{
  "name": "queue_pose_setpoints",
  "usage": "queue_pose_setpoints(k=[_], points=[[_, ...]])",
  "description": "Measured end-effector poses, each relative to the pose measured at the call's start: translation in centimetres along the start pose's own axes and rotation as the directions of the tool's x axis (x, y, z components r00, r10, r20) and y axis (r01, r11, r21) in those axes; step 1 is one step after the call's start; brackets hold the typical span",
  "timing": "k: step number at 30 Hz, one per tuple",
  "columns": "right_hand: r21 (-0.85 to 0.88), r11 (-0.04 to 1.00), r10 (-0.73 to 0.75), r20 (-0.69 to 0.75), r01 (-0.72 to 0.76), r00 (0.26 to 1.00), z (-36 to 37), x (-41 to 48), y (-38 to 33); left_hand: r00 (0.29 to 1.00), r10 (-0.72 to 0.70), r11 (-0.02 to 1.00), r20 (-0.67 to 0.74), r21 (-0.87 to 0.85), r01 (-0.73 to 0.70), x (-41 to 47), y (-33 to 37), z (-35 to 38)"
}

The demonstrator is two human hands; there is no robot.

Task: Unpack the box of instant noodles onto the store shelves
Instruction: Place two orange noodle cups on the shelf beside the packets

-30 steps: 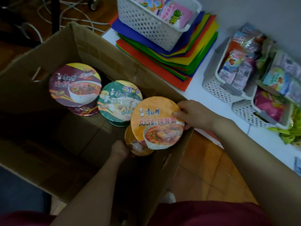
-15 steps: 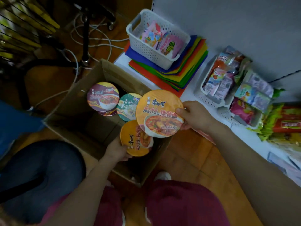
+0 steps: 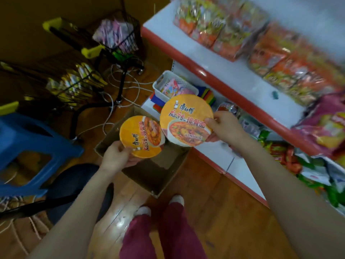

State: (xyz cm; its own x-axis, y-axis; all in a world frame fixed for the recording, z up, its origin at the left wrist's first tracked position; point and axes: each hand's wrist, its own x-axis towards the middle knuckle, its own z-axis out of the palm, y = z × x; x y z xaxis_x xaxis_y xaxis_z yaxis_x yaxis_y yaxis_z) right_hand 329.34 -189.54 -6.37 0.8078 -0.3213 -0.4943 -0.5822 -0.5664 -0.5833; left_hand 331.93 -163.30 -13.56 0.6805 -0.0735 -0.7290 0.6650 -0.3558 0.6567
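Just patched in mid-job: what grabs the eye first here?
Two orange-lidded noodle bowls fill the centre: the left hand grips one bowl above the open cardboard box, and the right hand grips the other bowl higher, beside it. On the right, a red-edged white shelf carries blurred orange packets.

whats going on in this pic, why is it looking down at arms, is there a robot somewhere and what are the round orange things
No robot here: a person wears a wide-angle camera on the head, so you look down along their own arms, legs and feet. The left hand holds one orange-lidded noodle bowl. The right hand holds a second noodle bowl with the same label. Both are above an open cardboard box on the wooden floor. To the right is a white store shelf with a red edge, stocked with blurred packets. A blue stool stands at the left.
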Motion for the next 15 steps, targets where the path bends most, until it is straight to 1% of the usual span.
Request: queue_pose_setpoints(k=[2, 6, 8, 11, 13, 15], points=[[-0.009, 1.0, -0.004, -0.07, 0.003, 0.998, -2.1, -2.2, -2.0, 0.999, 0.051, 0.998, -0.012, -0.028, -0.051, -2.3, 2.6, -1.2], [0.058, 0.998, -0.003, -0.239, 0.017, 0.971, -6.3, -6.7, -4.9, 0.986, 0.164, 0.985, -0.01, -0.042, -0.164, -7.1, 7.7, -3.3], [0.111, 0.994, 0.037, -0.287, -0.005, 0.957, -8.2, -9.5, -6.0, 0.976, 0.219, 0.975, 0.018, -0.047, -0.218, -9.6, 10.3, -4.0], [0.159, 0.987, 0.03, -0.366, 0.031, 0.93, -11.2, -13.9, -7.1, 0.952, 0.295, 0.955, 0.084, -0.04, -0.293, -13.1, 14.3, -4.5], [0.15, 0.988, 0.03, -0.441, 0.04, 0.897, -13.1, -17.0, -7.6, 0.933, 0.335, 0.942, 0.133, -0.052, -0.331, -15.3, 17.0, -4.2], [0.224, 0.974, 0.076, -0.499, 0.044, 0.863, -15.2, -19.4, -7.2, 0.907, 0.377, 0.926, 0.185, -0.06, -0.373, -17.4, 19.2, -3.5]])
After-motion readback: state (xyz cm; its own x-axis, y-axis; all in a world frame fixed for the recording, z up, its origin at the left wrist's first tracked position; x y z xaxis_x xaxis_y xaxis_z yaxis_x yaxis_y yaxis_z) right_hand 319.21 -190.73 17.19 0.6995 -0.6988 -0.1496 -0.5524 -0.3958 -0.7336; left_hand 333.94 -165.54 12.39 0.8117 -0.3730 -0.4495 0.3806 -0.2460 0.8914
